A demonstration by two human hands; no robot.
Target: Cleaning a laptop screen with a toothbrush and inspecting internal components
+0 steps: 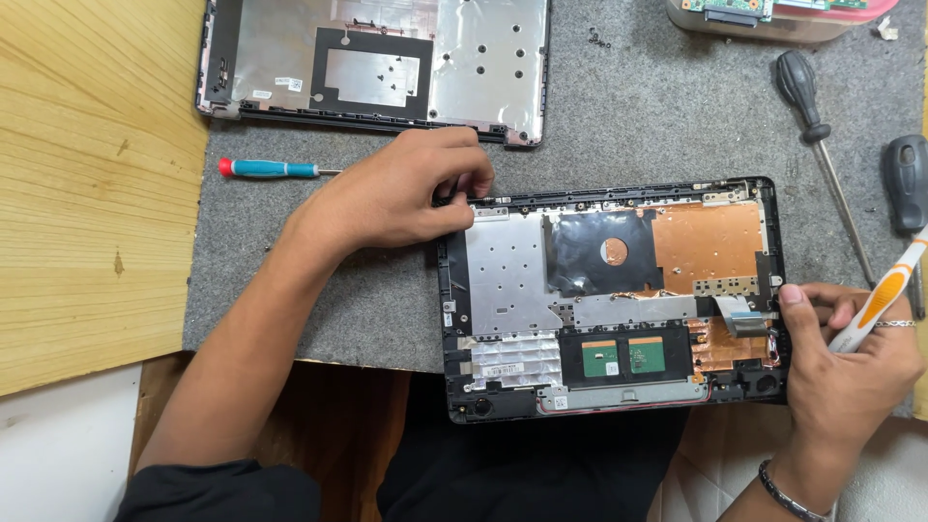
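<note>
An opened laptop base (454, 290) lies on a grey mat, showing silver shielding, copper foil and a green board. My left hand (396, 198) rests at its top left corner, with the fingertips pinched on the hinge area there. My right hand (851, 362) holds the base's right edge, thumb on the rim, and grips a white and orange toothbrush (884, 295).
A detached laptop cover (377, 63) lies at the back. A blue-handled screwdriver (271, 168) sits left of my hand. Two black-handled screwdrivers (807, 92) (909, 179) lie at the right. A tray holding a circuit board (744, 14) stands at the back right. The grey mat (628, 106) ends on wood at left.
</note>
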